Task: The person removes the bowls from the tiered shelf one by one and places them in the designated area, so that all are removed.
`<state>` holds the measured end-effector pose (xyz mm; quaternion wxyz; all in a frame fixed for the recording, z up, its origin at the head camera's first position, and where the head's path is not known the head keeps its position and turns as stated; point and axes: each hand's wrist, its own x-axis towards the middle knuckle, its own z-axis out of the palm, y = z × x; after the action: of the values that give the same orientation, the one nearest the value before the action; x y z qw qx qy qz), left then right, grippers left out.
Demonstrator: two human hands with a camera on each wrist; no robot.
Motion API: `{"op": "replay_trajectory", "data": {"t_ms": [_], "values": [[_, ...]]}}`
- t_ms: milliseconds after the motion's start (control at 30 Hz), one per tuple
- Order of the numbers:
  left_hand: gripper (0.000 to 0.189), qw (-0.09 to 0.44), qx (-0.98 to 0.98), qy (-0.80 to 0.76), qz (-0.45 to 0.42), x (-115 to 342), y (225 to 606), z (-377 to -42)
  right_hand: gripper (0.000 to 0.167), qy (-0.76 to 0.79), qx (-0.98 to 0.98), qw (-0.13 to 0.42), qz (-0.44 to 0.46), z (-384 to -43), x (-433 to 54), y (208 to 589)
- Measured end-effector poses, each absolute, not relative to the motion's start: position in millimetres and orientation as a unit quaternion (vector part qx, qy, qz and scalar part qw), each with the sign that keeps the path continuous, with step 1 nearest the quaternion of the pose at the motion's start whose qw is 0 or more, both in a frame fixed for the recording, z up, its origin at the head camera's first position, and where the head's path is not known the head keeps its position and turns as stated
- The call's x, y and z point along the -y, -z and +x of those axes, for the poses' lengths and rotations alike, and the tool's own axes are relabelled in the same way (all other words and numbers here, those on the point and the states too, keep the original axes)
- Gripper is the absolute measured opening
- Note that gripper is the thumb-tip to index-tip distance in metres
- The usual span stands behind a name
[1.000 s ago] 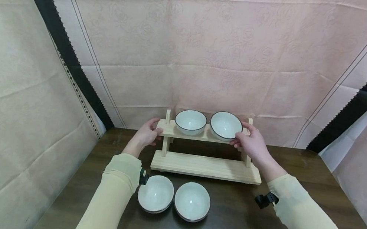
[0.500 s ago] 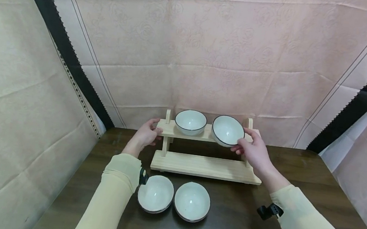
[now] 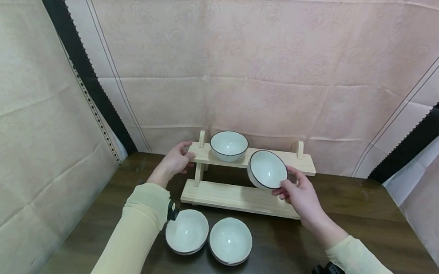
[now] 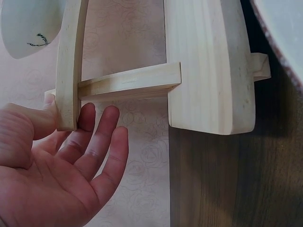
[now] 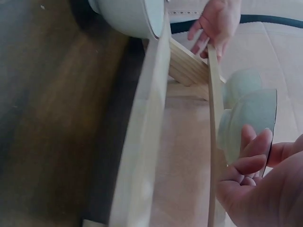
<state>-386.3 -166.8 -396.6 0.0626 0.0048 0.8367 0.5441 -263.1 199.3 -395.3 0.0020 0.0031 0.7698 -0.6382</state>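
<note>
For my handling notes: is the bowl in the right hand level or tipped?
Tipped: the held bowl leans, rim lower toward the right hand, while the shelved bowl sits level.

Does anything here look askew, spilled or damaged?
No spill or damage shows. One thing is askew: the bowl in the right hand is tilted, overlapping the edge of the top shelf in the head view. Being held likely explains it. The other bowl there sits level.

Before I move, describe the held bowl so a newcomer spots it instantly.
On the dark table stands a two-tier wooden rack. Overlapping its upper shelf in the head view, a white, dark-rimmed bowl tilts. Unlike other bowls, it is in the right hand's grip.
</note>
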Motion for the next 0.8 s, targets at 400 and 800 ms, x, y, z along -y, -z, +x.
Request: {"op": "replay_trajectory", "data": {"t_ms": [400,800], "values": [[0.057,0.065,-0.835,-0.546,0.005,167,396,-385,0.064,0.656,-0.753,0.050,-0.001,-242,-199,413],[0.056,0.055,-0.835,-0.548,0.007,166,397,-386,0.064,0.644,-0.759,0.094,-0.028,-223,-208,431]]}}
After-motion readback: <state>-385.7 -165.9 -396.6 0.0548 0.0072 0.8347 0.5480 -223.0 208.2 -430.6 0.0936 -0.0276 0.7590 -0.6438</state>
